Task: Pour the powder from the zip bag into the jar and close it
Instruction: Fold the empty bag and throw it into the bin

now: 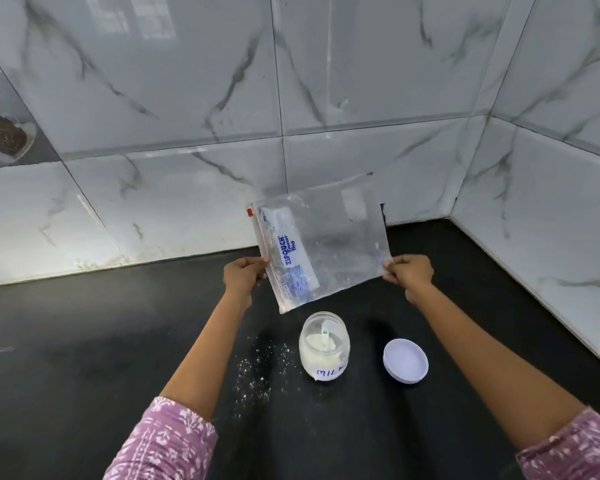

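Note:
A clear zip bag (329,237) with blue print and a red slider is held up in the air, tilted, its lower corner just above the jar. My left hand (244,276) pinches the bag's zip edge on the left. My right hand (410,271) pinches the bag's opposite edge on the right. The bag looks nearly empty. Below it stands an open glass jar (324,351) on the black counter, holding white powder and a small scoop, with "MILK" handwritten on it. Its white lid (405,360) lies on the counter just right of the jar.
White powder specks (257,372) are spilled on the black counter (84,341) left of the jar. Marble-patterned tiled walls (291,98) enclose the counter at the back and on the right, forming a corner.

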